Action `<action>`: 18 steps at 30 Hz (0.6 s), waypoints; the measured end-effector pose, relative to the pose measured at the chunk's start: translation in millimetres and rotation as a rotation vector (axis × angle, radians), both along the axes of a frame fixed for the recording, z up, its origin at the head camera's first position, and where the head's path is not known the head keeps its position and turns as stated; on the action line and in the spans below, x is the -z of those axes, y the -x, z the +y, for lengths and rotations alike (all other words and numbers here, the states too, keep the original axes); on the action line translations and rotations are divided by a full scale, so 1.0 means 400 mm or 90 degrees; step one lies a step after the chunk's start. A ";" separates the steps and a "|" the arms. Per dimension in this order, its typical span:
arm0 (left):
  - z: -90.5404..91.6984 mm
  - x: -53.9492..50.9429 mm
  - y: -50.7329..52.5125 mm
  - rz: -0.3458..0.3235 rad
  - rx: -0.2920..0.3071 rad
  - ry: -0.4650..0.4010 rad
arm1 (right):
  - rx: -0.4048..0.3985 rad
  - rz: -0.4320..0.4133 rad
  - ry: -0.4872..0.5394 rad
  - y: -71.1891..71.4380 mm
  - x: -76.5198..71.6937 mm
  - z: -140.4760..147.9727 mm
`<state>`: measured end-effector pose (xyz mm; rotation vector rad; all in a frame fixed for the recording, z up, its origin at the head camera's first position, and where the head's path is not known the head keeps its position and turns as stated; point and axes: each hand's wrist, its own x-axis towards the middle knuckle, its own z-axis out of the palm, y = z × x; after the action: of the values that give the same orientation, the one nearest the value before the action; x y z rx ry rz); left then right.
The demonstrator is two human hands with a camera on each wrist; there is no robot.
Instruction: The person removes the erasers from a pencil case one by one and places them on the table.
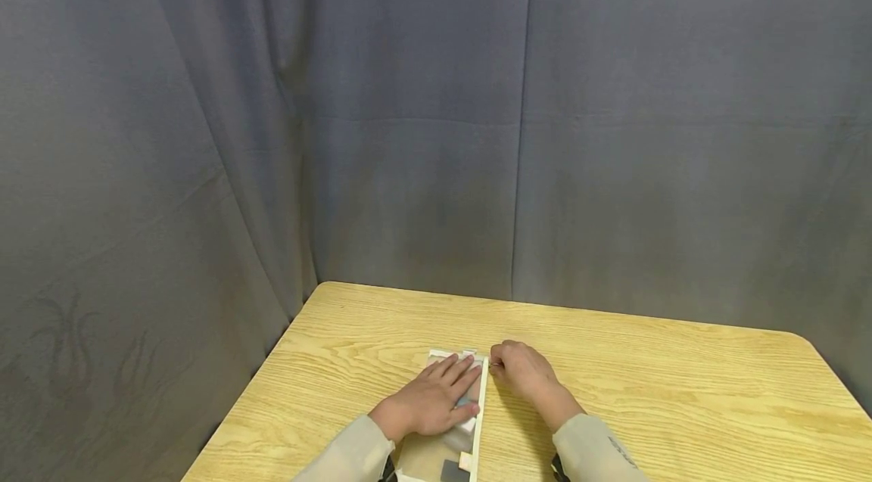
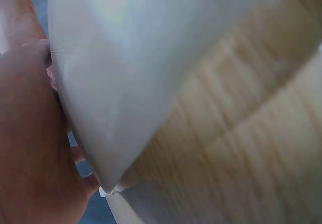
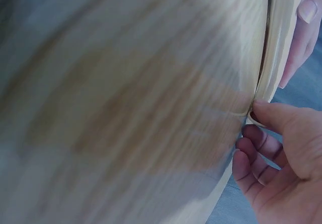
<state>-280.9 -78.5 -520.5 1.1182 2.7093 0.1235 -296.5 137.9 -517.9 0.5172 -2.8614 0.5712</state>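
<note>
A see-through pouch (image 1: 421, 458) with white edging lies on the table, a zipper (image 1: 481, 410) along its right side. My left hand (image 1: 436, 397) rests on its top face, fingers straight and spread. At the far right corner, my right hand (image 1: 524, 370) pinches a small zipper pull between thumb and index finger; the other fingers curl loosely in the right wrist view. Part of the pull is hidden by the fingertips. Pale and bluish items show inside the pouch, too blurred to tell. In the left wrist view the clear sheet (image 2: 115, 98) bulges up beside the hand.
The wood-grain table (image 1: 681, 391) reaches out on both sides of the pouch. A grey curtain (image 1: 422, 126) hangs behind and to the left of it. A small pale tag (image 1: 466, 461) and a dark grey patch (image 1: 453, 471) show near the pouch's close end.
</note>
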 end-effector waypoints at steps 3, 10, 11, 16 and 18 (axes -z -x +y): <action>0.001 -0.008 -0.004 -0.003 -0.003 0.003 | -0.005 0.000 -0.001 -0.002 0.000 0.001; -0.001 -0.003 0.001 -0.002 0.002 0.004 | -0.014 -0.004 -0.002 -0.001 0.001 0.004; -0.001 -0.002 0.002 -0.002 0.003 0.004 | -0.017 -0.002 -0.003 -0.001 0.001 0.005; 0.003 0.002 0.002 0.007 0.000 0.009 | -0.029 0.009 -0.006 -0.004 0.000 0.005; 0.007 0.001 -0.001 0.007 -0.002 0.014 | -0.033 0.016 -0.007 -0.006 0.000 0.005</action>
<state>-280.6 -75.6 -520.9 1.1116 2.7160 0.0867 -294.2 139.9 -517.7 0.5970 -2.8367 0.5542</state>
